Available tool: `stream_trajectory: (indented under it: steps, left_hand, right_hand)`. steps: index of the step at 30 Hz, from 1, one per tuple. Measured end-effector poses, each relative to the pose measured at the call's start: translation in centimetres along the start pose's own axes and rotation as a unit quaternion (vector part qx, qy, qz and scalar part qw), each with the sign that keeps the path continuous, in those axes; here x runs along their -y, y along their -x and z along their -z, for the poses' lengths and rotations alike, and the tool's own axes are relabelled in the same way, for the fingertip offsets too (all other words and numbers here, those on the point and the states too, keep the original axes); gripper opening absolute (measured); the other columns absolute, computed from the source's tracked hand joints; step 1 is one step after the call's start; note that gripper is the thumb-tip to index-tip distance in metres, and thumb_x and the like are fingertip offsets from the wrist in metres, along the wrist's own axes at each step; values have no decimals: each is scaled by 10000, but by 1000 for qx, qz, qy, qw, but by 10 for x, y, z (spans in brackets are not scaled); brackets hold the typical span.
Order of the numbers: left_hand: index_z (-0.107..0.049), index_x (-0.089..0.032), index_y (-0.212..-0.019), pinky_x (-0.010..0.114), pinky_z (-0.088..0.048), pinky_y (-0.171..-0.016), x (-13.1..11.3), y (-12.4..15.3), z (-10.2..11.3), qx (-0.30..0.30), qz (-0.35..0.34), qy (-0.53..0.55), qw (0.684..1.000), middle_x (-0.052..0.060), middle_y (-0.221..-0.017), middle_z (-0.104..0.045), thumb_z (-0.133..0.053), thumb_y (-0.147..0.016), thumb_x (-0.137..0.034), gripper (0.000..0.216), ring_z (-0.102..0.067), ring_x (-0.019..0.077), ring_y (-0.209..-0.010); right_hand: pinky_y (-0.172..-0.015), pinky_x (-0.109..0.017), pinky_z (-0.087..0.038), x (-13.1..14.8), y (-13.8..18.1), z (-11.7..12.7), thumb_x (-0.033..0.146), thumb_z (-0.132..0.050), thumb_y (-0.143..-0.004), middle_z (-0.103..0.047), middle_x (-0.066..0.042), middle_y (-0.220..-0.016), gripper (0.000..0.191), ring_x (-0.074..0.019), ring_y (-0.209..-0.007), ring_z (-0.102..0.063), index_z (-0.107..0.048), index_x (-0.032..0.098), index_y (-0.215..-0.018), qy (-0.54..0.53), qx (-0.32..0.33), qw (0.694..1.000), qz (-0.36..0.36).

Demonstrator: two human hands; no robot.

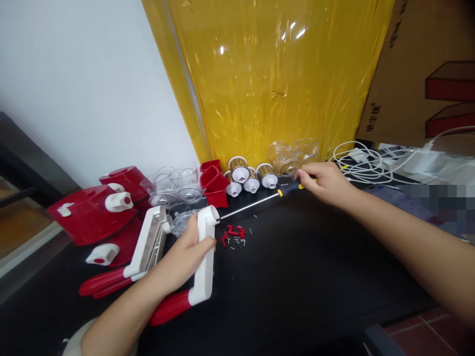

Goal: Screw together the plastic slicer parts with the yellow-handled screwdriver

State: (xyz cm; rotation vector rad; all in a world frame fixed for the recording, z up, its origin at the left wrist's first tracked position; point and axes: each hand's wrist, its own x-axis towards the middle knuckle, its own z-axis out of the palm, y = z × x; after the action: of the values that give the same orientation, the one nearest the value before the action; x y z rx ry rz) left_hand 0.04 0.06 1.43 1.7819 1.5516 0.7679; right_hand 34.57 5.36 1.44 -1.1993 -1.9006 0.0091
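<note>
L hand (185,257) has its fingers wrapped round a white plastic crank handle (205,257) w/ a red grip. R hand (326,182) is closed round a screwdriver (260,201) handle, black/yellow. Thin steel shaft runs long-axis from R fingers toward L, tip at the crank's round hub, just above L fingers. Small red clips (233,233) & screws lie just right of L fingers.

**Print on the cardboard box**

At two o'clock, the brown cardboard box (415,74) carries a short line of dark Chinese characters near its lower left edge, too small to read surely. No other lettering is legible.
</note>
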Motion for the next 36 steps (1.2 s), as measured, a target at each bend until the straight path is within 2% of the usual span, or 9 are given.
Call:
stream_trajectory:
  steps: [4, 7, 11, 14, 17, 21, 26, 32, 36]
  left_hand:
    - [-518, -205, -1320, 420, -564, -867, -2, 0, -1, 28, 28, 18, 999, 63, -1070, -708, -537, -787, -382, 562, -679, 296, -976]
    - [-408, -193, -1425, 479, -522, -983, 1, 2, -5, -4, -9, -22, 1000, 101, -1198, -677, -517, -835, -369, 626, -662, 314, -1085]
    - [-242, -181, -1523, 546, -450, -1085, 4, 7, -8, -73, -95, -103, 987, 160, -1347, -604, -526, -868, -317, 727, -615, 344, -1226]
    - [-188, -169, -1544, 547, -480, -1050, 2, 13, -11, -60, -108, -118, 985, 187, -1355, -600, -524, -887, -318, 753, -635, 357, -1209]
    - [-154, -150, -1551, 533, -505, -1016, 1, 15, -12, -44, -78, -105, 990, 187, -1304, -635, -520, -887, -308, 775, -663, 353, -1161]
    - [-222, -178, -1525, 512, -484, -1056, 3, 9, -10, -45, -62, -58, 995, 135, -1275, -663, -524, -855, -282, 743, -655, 321, -1172]
    - [-406, -213, -1399, 493, -474, -1080, 9, -1, -7, -26, -42, 6, 999, 110, -1301, -652, -552, -815, -300, 609, -615, 323, -1229]
    - [-389, -203, -1413, 484, -479, -1055, 6, 2, -9, -62, -47, -14, 997, 99, -1254, -649, -507, -849, -286, 582, -634, 298, -1176]
    - [-223, -154, -1547, 468, -537, -852, 1, 15, -15, -88, -71, -110, 987, 103, -1027, -697, -547, -843, -282, 786, -699, 298, -885]
  right_hand:
    - [-730, -384, -492, 5, -2, 2, 558, -627, -861, -678, -54, -741, 332, -238, -740, -644, -614, 268, -700, -54, -59, 997, -16]
    - [-702, -354, -525, 2, -4, -5, 611, -724, -782, -692, -36, -823, 362, -215, -766, -661, -626, 269, -849, -164, -89, 980, -69]
    - [-440, -290, -383, -10, -6, -13, 862, -399, -844, -582, -10, -560, 663, -139, -417, -461, -614, 235, -853, -300, 67, 920, -243]
    - [-399, -286, -237, -19, -6, -15, 883, -357, -842, -412, 21, -398, 718, -114, -332, -303, -588, 219, -699, -216, 144, 901, -349]
    - [-453, -296, -265, -21, -6, -14, 834, -469, -836, -419, 15, -422, 670, -125, -384, -366, -588, 210, -620, -126, 119, 934, -312]
    - [-550, -319, -349, -14, -5, -10, 795, -393, -887, -482, -8, -494, 669, -168, -497, -470, -589, 220, -607, -66, 54, 981, -172]
    - [-685, -341, -455, -3, -3, 0, 665, -583, -872, -642, -33, -696, 470, -212, -700, -600, -621, 238, -681, -67, -19, 997, -42]
    - [-616, -316, -497, -10, -5, -9, 661, -768, -729, -717, -40, -817, 444, -188, -679, -641, -681, 240, -837, -239, -10, 963, -126]
    - [-402, -294, -363, -17, -3, -18, 848, -474, -827, -571, -28, -500, 656, -151, -385, -469, -679, 225, -791, -277, 100, 916, -274]
